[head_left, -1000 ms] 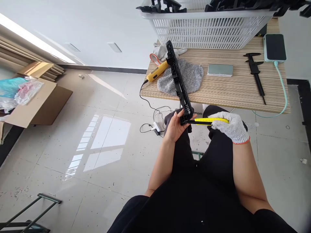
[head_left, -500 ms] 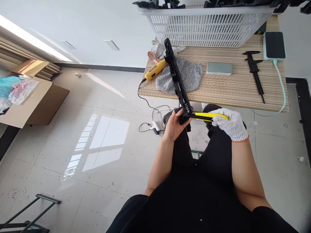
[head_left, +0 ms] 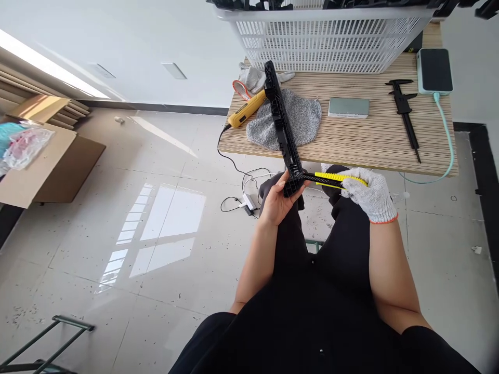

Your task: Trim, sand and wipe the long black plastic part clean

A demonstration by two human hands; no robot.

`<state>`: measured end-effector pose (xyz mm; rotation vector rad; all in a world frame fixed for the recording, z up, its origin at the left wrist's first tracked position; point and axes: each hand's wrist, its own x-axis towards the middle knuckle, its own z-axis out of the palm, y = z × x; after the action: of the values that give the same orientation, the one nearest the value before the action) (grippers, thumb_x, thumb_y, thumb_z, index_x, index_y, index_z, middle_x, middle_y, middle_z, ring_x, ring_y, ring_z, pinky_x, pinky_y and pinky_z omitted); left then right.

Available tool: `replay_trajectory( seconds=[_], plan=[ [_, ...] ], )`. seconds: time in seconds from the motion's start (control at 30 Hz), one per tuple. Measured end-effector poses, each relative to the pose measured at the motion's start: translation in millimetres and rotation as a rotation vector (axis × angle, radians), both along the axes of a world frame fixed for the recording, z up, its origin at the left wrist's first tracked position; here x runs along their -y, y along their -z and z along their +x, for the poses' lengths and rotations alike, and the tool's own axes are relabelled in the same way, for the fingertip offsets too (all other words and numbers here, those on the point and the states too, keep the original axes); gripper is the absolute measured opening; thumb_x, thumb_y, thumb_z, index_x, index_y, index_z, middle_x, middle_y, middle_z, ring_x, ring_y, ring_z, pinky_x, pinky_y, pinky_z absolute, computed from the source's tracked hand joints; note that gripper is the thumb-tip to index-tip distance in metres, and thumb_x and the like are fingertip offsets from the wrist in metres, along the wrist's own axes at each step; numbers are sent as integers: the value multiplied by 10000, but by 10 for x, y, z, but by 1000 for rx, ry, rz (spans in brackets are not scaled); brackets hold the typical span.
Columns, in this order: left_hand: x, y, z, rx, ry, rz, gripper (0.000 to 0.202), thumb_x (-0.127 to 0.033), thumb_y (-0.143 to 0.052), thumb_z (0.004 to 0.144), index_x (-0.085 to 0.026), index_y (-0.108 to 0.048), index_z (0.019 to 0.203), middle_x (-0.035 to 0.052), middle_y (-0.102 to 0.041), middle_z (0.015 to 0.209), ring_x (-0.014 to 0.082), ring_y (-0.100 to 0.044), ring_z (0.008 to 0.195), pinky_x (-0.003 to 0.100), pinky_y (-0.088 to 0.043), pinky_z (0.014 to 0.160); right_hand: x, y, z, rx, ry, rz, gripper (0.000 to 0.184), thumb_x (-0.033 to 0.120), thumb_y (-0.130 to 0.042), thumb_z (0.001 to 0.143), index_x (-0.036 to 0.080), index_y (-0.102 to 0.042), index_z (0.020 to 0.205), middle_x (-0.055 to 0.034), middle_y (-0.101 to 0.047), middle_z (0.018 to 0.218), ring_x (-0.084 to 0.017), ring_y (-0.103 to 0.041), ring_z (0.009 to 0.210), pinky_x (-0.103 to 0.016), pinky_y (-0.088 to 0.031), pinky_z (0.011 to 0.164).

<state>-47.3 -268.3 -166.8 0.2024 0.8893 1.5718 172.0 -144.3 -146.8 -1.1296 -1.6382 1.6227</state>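
Note:
My left hand [head_left: 277, 201], bare, is closed around the lower end of a long black plastic part [head_left: 285, 136]. That part slants up and away from me, its far end above the table. In my right hand [head_left: 368, 195], which wears a white knitted glove with an orange cuff, is a yellow utility knife [head_left: 343, 179]. The knife lies nearly level and points left, and a narrow black strip runs from it to the part's lower end. Whether that strip belongs to the knife or to the part, I cannot tell. Both hands are over my knees, before the table edge.
On the wooden table [head_left: 351, 148] lie a grey cloth [head_left: 306, 117], a yellow corded tool [head_left: 246, 110], a glove [head_left: 253, 79], a sharpening stone [head_left: 348, 107], a black caliper [head_left: 405, 117] and a cabled device [head_left: 434, 70]. A white basket [head_left: 312, 44] of black parts stands behind. Floor: power strip [head_left: 248, 201], cardboard box [head_left: 68, 171].
The black part's lower end and the knife have shifted slightly upward and the part has turned a little in my left hand. Both hands keep their grip. The whole view has drifted slightly.

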Motion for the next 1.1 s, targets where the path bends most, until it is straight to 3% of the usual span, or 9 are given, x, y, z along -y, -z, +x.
replay_trajectory(
  seconds=[0.13,0.23,0.4,0.6,0.73,0.97,1.1],
  plan=[
    [-1,-12,-3,-7,7,6,530,-335,-582,875,-219,-647,1388,93,-718,1376,298,-555,1463,372,-522,1153,-3,-8,4,39,-76,1,249,470,-821,805,273,-816,957,-24,-647,668,-159,-583,558,-278,-455,431],
    [0,-32,3,-21,3,-2,572,-331,-609,858,-226,-622,1421,88,-722,1365,296,-579,1440,371,-501,1178,14,-49,-15,5,-2,-4,218,437,-814,809,272,-809,950,-23,-634,675,-155,-576,560,-271,-428,420],
    [8,-35,19,-55,-13,-5,693,-178,-676,784,-237,-577,1468,74,-745,1327,274,-649,1364,407,-452,1231,42,-117,-44,-23,20,-38,189,393,-821,780,250,-795,900,-19,-617,643,-151,-561,533,-274,-415,416],
    [14,29,21,-101,-5,-35,458,-241,-753,850,-216,-694,1303,74,-803,1151,295,-759,1181,459,-515,1177,51,-136,-74,-14,103,-59,209,382,-799,785,231,-796,929,-16,-613,619,-150,-565,529,-252,-370,393],
    [7,29,35,-119,11,-37,298,-303,-790,864,-191,-750,1137,78,-801,1160,291,-785,1113,451,-550,1145,54,-152,-85,-55,122,-96,221,385,-824,747,224,-791,895,-11,-597,611,-137,-540,501,-253,-354,387],
    [-107,-9,13,-92,41,-73,299,-423,-764,898,-151,-766,1022,107,-814,1058,308,-775,1137,450,-583,1107,28,-106,-87,-79,188,-65,175,370,-790,770,232,-770,876,-2,-553,604,-129,-531,483,-234,-309,369],
    [-271,-101,-67,-98,111,-21,261,-350,-778,875,-174,-736,1063,99,-800,1143,303,-758,1171,484,-566,1117,-11,-108,-118,-107,303,-64,212,397,-807,742,212,-718,793,12,-509,574,-115,-519,463,-206,-274,358]
  ],
)
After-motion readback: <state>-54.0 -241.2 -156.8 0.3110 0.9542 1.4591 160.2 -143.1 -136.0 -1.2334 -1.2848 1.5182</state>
